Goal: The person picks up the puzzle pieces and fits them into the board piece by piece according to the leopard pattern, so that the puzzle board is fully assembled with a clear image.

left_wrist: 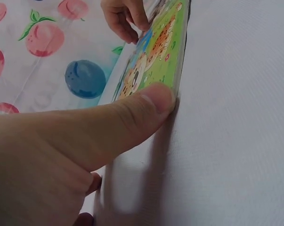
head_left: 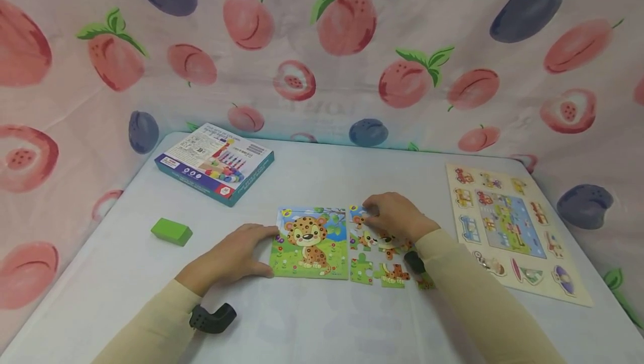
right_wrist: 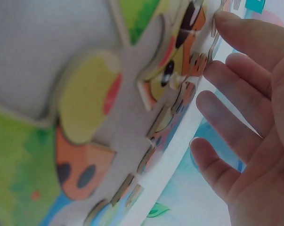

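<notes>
My left hand (head_left: 236, 255) lies at the left edge of a square puzzle board (head_left: 309, 244) with a spotted leopard cub picture. Its thumb (left_wrist: 132, 113) presses the board's near corner in the left wrist view, and its index finger touches farther up that edge. Just right of the board lie several loose jigsaw pieces (head_left: 361, 269) with parts of a similar cub. My right hand (head_left: 397, 216) reaches over them, thumb and index finger pinching a puzzle piece (head_left: 357, 216) at the far left of the group. The other right fingers (right_wrist: 226, 127) are spread in the right wrist view.
A flat paint-set box (head_left: 216, 162) lies at the back left, with a green block (head_left: 171, 232) nearer me. On the right lies a wooden picture board (head_left: 513, 230) with vehicle and toy shapes. A fruit-print cloth (head_left: 302, 28) hangs behind the white table (head_left: 322, 325).
</notes>
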### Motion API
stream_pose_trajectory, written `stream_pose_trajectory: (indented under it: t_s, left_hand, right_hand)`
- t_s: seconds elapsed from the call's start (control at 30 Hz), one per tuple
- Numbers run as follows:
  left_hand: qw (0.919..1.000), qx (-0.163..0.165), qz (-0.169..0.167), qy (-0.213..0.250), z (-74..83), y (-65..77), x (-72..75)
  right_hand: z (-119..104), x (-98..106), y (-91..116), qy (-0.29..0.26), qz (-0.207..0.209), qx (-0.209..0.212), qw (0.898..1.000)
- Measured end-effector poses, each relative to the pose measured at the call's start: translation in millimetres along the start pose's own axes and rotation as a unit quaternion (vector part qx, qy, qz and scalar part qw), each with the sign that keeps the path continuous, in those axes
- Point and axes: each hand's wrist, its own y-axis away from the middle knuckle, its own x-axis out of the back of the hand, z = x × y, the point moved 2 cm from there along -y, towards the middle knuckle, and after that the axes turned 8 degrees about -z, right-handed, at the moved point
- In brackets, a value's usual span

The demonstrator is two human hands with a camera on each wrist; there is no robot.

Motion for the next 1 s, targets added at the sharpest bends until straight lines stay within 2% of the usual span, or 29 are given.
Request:
stream_pose_trajectory:
  t_s: [0.33, 0.77, 1.0]
  left_hand:
    - [1.0000, -0.003, -0.002, -0.007, 0.7, 0.6, -0.2]
    - [1.0000, 0.000, -0.004, 0.001, -0.3, 0.6, -0.8]
    - [1.0000, -0.002, -0.002, -0.005, 0.3, 1.4, 0.1]
  right_hand:
    - [-1.4, -0.1, -1.2, 0.024, 0.005, 0.014, 1.000]
    - [0.7, -0.8, -3.7, 0.008, 0.013, 0.025, 1.000]
    - [-4.5, 4.3, -0.8, 0.015, 0.032, 0.060, 0.998]
